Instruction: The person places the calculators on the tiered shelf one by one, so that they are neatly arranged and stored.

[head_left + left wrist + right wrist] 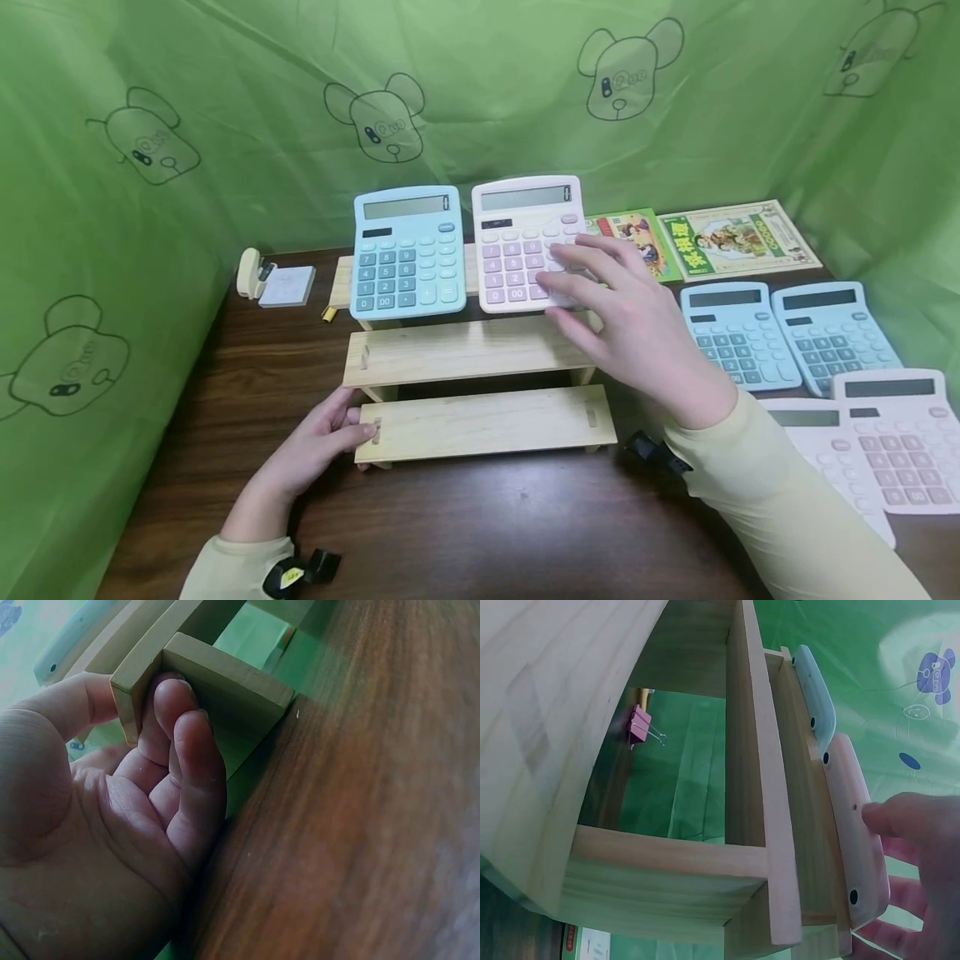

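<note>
My right hand [626,312] holds a white-and-pink calculator [513,200] at its lower right, fingers over the keys and thumb at the bottom edge. The calculator leans back on the top tier, its display reading 0. Beside it on the same tier stands a blue calculator [408,267], also showing 0. My left hand [318,442] grips the left end of the lowest tier of a stepped wooden shelf [480,425], thumb on top and fingers curled beneath. In the left wrist view, the fingertips touch the shelf's end support [229,686].
Two blue calculators [738,337] and two pink-and-white calculators [903,450] lie at the right. Two picture booklets [738,237] sit behind them. At the left are a cream-coloured object [250,273] and a white note pad [287,286]. A pink binder clip [639,726] shows beyond the shelf.
</note>
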Tool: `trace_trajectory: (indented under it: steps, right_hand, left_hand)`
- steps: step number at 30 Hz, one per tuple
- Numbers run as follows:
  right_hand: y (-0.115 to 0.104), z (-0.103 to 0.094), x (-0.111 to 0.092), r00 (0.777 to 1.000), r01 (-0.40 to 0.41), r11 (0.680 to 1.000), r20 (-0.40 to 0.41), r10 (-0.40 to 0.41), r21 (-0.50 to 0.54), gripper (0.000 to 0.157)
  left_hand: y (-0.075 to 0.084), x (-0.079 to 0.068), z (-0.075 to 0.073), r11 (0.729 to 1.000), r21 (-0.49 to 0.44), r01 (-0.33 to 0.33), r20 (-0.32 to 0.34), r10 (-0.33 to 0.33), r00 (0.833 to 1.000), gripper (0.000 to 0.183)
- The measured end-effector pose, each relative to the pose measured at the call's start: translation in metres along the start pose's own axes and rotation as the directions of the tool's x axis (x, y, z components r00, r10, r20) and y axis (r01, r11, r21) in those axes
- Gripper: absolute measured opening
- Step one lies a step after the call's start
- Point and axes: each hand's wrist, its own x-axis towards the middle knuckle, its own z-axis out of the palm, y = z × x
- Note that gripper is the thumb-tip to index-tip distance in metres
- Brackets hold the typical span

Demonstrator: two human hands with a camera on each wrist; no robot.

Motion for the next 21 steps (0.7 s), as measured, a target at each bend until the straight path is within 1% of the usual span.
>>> trace_trajectory:
  steps: [3, 9, 13, 21]
  right_hand:
    - [0.0005, 0.0012, -0.0002, 1.000, -0.008, 1.000, -0.009, 0.008, 0.014, 0.034]
    - [0.0013, 0.0027, -0.0008, 1.000, -0.023, 1.000, 0.005, 0.023, 0.008, 0.035]
    - [0.0014, 0.0039, -0.0006, 1.000, -0.020, 1.000, 0.009, 0.019, 0.023, 0.036]
    - [0.0010, 0.0046, -0.0013, 1.000, -0.023, 0.999, 0.014, 0.022, 0.037, 0.037]
  left_hand:
    - [-0.0003, 0.0007, -0.0003, 1.000, 0.005, 0.002, 0.000, -0.002, 1.000, 0.066]
    - [-0.0005, 0.0017, -0.0007, 1.000, 0.009, -0.007, 0.008, 0.006, 1.000, 0.066]
    - [-0.0007, 0.0017, -0.0009, 1.000, 0.004, -0.013, 0.015, 0.013, 1.000, 0.066]
    - [-0.0008, 0.0021, -0.0009, 1.000, 0.004, -0.005, 0.014, 0.005, 1.000, 0.064]
